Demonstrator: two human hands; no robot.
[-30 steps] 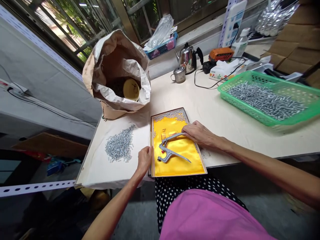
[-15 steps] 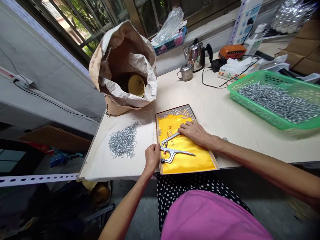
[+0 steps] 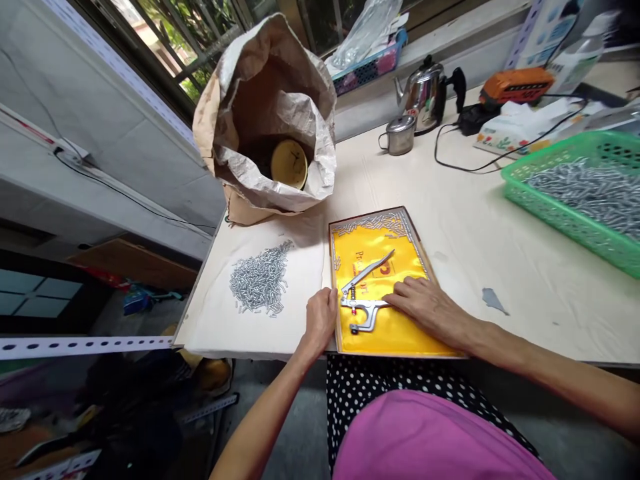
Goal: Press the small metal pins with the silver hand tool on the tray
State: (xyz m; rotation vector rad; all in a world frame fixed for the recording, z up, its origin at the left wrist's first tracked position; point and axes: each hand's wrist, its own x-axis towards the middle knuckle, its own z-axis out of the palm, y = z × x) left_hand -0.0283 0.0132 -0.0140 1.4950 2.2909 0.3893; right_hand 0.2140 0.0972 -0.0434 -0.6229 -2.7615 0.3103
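A shallow tray lined with yellow cloth lies at the table's front edge. On the cloth rest silver hand pliers with a sprung jaw, their handles spread apart. My left hand is closed on the tray's left rim. My right hand lies over the cloth, fingers curled together on the end of the pliers' lower handle; its fingertips are partly hidden. Small silver metal pins crowd the tray's far end and line its right side. A heap of similar pins sits left of the tray.
A big open paper sack with a yellow bowl inside stands behind the heap. To the right is a green basket of metal pins. A kettle, metal cup and black cord are at the back.
My right hand has moved from the pliers' upper handle down to the lower one, and the pliers have turned slightly. My left hand stays at the tray's rim. The view has shifted.
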